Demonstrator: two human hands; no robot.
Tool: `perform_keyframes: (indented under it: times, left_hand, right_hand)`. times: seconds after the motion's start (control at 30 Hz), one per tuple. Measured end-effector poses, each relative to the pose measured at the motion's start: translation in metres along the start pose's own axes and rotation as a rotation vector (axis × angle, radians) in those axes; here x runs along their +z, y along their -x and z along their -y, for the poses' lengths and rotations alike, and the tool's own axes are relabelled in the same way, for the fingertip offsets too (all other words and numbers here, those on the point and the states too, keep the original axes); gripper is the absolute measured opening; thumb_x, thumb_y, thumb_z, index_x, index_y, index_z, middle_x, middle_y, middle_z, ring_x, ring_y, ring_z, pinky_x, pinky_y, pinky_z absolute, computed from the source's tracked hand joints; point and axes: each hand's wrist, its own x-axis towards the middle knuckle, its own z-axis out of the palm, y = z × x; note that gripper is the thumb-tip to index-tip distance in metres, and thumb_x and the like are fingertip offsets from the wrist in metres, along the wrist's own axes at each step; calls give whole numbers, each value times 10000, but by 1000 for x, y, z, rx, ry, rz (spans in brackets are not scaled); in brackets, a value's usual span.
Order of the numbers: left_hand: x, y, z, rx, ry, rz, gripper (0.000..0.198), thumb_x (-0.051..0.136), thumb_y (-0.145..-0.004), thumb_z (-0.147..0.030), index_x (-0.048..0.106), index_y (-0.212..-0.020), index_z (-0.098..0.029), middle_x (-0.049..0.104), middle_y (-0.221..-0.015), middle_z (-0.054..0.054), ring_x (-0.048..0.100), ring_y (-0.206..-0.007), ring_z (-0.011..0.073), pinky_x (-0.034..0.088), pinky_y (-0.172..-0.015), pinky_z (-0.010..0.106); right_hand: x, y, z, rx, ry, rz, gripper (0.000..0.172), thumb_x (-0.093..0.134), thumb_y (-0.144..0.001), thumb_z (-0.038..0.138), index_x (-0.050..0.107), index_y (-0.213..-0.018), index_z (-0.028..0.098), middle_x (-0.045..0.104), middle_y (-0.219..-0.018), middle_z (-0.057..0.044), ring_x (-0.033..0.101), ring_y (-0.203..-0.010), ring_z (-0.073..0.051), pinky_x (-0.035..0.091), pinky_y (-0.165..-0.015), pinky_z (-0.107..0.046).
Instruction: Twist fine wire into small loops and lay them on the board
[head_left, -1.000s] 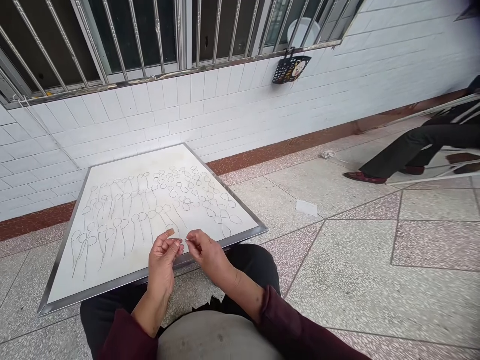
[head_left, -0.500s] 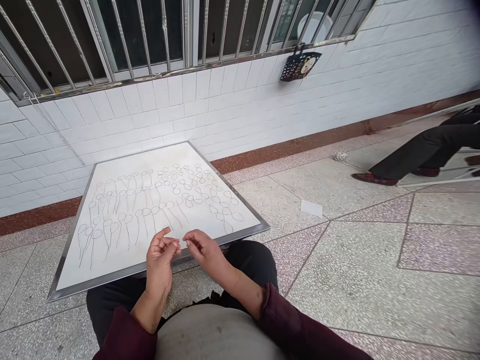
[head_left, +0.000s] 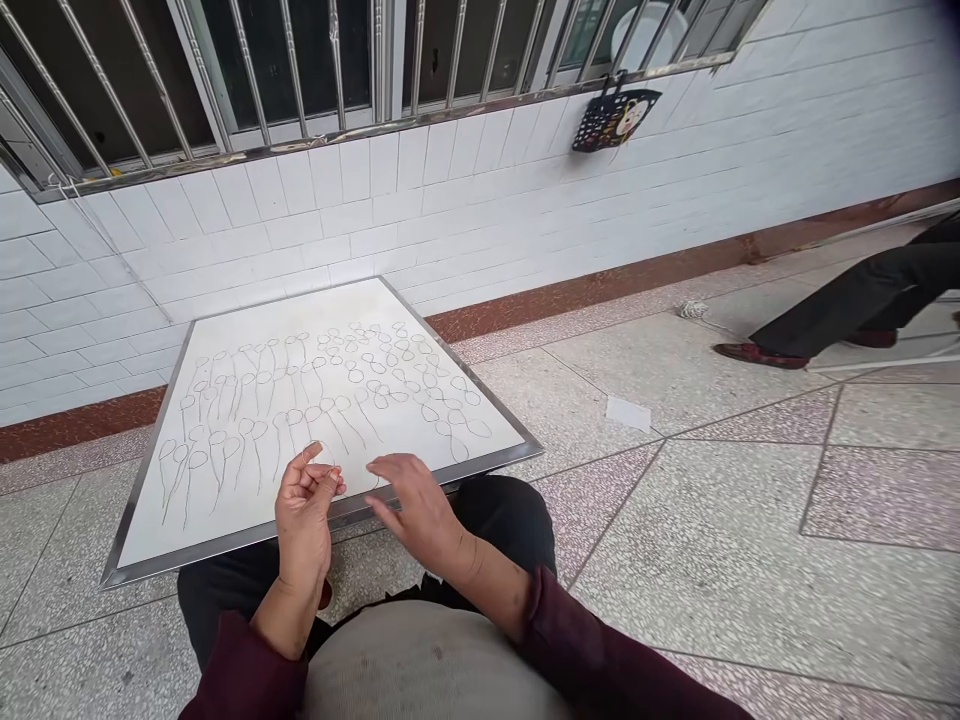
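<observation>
A white board (head_left: 247, 500) with a metal rim rests on my knees. Rows of thin wire loops (head_left: 330, 395) lie on it. My left hand (head_left: 304, 505) is at the board's near edge with thumb and fingers pinched on a thin wire loop (head_left: 324, 463). My right hand (head_left: 412, 500) hovers just right of it over the same edge, fingers stretched and apart, holding nothing.
A white tiled wall (head_left: 480, 210) with a barred window (head_left: 300, 70) stands behind the board. A dark basket (head_left: 615, 117) hangs from the sill. Another person's legs and shoe (head_left: 757, 353) are at the right. A white scrap (head_left: 628, 412) lies on the terrazzo floor.
My right hand has let go of the wire and opened, drifting slightly right. My left hand keeps the wire and has shifted left. The view has panned a little left.
</observation>
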Motion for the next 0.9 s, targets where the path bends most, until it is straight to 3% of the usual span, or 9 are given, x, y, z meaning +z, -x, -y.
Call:
perform_keyframes:
  times: [0.07,0.27,0.4,0.57,0.77,0.9]
  left_hand:
    - [0,0,2,-12,-2,-2,414,753,-747,-287,632,-1136,-215,579,-765,-9,596,-836,149,501,-744,275]
    - [-3,-4,9,-6,-1,-39,432,765,-730,-282,633,-1133,-196,593,-730,-17,598,-754,134,491,-807,318]
    - [-8,-7,9,-2,9,-43,496,772,-723,-271,617,-1188,-198,602,-712,-25,589,-717,121,479,-844,334]
    - [-14,-9,5,-12,14,-30,563,774,-719,-274,595,-1248,-197,628,-722,-18,592,-681,123,485,-839,349]
    - [-15,-11,3,16,31,-91,566,797,-694,-264,615,-1226,-207,633,-716,-25,589,-690,118,479,-811,318]
    - [-15,-10,2,10,30,-128,572,803,-690,-267,616,-1227,-210,639,-737,-22,602,-747,133,477,-830,327]
  right_hand:
    - [1,-2,1,-95,102,106,227,562,-925,251,527,-1143,198,652,-984,-93,573,-956,-241,454,-907,-462]
    - [17,3,-1,-90,270,221,109,490,-962,207,598,-961,208,621,-717,-9,552,-703,-164,390,-993,-442]
    - [26,13,-5,-119,275,274,171,446,-970,174,609,-917,178,607,-679,-22,550,-682,-172,456,-776,-336]
    - [31,25,-5,-50,194,295,193,392,-976,147,584,-972,161,601,-691,-14,543,-610,-142,398,-575,-244]
    - [38,35,-8,4,118,293,152,410,-943,118,548,-956,179,576,-671,13,516,-547,-120,371,-514,-224]
    - [45,42,-14,35,142,349,290,454,-841,24,532,-1082,166,597,-672,22,536,-548,-123,380,-500,-222]
